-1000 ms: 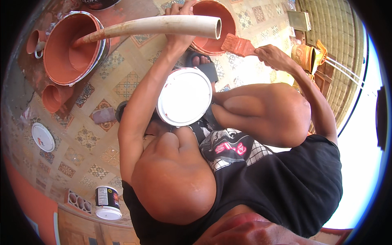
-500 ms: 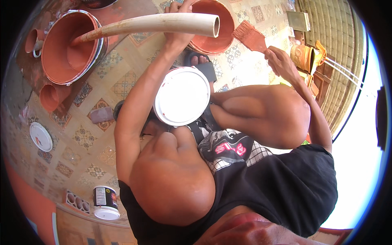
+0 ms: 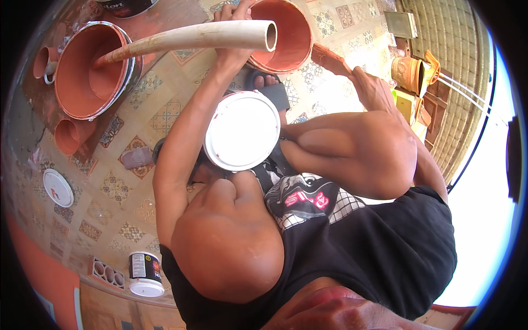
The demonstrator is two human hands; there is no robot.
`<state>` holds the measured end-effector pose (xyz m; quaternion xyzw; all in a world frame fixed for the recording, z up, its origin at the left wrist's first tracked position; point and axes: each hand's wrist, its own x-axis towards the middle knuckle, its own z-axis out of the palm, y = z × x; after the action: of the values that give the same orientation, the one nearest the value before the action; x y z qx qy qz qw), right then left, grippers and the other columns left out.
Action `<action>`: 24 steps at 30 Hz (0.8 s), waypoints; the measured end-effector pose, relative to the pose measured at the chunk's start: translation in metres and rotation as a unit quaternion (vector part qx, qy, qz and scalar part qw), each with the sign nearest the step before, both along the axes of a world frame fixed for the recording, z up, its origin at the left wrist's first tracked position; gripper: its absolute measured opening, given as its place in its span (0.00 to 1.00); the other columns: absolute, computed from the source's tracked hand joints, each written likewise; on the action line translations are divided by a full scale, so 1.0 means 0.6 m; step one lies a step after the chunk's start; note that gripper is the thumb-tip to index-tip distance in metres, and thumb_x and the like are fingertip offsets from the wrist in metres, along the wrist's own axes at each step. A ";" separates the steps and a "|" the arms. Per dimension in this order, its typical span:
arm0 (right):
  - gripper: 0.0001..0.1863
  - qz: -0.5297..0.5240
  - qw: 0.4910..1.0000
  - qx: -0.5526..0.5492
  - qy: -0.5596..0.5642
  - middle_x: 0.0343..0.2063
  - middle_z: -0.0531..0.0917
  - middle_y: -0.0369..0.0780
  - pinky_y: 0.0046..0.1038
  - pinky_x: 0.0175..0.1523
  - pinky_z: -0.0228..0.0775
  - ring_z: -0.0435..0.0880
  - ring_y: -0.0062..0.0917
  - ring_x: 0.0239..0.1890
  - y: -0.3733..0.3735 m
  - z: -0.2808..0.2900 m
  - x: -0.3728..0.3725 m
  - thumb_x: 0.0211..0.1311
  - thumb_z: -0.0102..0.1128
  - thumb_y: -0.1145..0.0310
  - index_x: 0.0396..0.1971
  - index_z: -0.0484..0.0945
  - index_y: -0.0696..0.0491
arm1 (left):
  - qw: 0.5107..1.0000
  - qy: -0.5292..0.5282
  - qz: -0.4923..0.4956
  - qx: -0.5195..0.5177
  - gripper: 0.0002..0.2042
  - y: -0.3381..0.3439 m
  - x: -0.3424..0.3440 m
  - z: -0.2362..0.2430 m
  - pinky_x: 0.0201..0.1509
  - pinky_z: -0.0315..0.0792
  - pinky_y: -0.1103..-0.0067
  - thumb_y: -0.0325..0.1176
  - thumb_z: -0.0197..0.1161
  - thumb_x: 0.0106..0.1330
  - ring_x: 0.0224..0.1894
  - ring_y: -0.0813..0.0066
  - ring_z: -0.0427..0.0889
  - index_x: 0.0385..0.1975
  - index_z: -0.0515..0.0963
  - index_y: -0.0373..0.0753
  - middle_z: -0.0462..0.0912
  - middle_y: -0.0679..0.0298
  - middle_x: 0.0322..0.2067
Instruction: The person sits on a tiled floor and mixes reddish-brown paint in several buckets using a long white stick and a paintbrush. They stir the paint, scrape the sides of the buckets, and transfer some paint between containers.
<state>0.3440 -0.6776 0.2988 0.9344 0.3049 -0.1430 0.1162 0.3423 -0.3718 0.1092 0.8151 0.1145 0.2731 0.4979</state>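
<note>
My right hand grips a wide paintbrush. Its bristles are coated in reddish-brown and turned edge-on at the right side of a round terracotta-coloured pot. Against the left side of that pot lies my left hand, fingers curled on it and partly hidden behind a pale pipe. The pipe slants out of a large bucket coated reddish-brown inside. Between my knees and the pot is a round white lid; what lies under it is hidden.
Small terracotta-coloured pots stand beside the bucket. On the patterned tile floor lie a grey block, another white lid, a paint tub and a brick with holes. An orange ornate pot sits at the right.
The paintbrush has turned from flat to edge-on and moved down toward the pot's side, with my right wrist bending. The pot, left hand and pipe sit slightly further left in view.
</note>
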 end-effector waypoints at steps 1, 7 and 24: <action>0.11 -0.005 1.000 0.007 -0.004 0.21 0.80 0.47 0.46 0.27 0.66 0.78 0.49 0.23 0.000 0.004 -0.002 0.78 0.53 0.63 0.37 0.68 0.54 | 1.000 0.000 -0.003 -0.006 0.15 0.000 0.000 0.001 0.59 0.70 0.58 0.28 0.54 0.72 0.50 0.48 0.77 0.54 0.83 0.47 0.81 0.51 0.45; 0.11 0.032 0.996 0.086 -0.017 0.23 0.80 0.48 0.46 0.29 0.68 0.80 0.51 0.25 0.041 -0.007 0.015 0.78 0.53 0.62 0.38 0.69 0.53 | 0.998 0.051 0.026 0.019 0.12 -0.005 -0.011 0.022 0.55 0.71 0.58 0.32 0.55 0.73 0.49 0.49 0.80 0.51 0.82 0.47 0.82 0.53 0.43; 0.08 -0.019 0.987 0.138 -0.078 0.27 0.84 0.47 0.46 0.32 0.71 0.83 0.48 0.28 0.039 -0.016 0.000 0.75 0.57 0.64 0.44 0.72 0.52 | 1.000 -0.028 0.002 -0.004 0.15 -0.002 0.001 -0.008 0.56 0.72 0.57 0.28 0.56 0.71 0.49 0.47 0.78 0.53 0.83 0.47 0.83 0.52 0.43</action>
<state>0.3442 -0.6541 0.2894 0.9552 0.2943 -0.0288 0.0067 0.3430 -0.3728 0.1047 0.8049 0.1030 0.2962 0.5038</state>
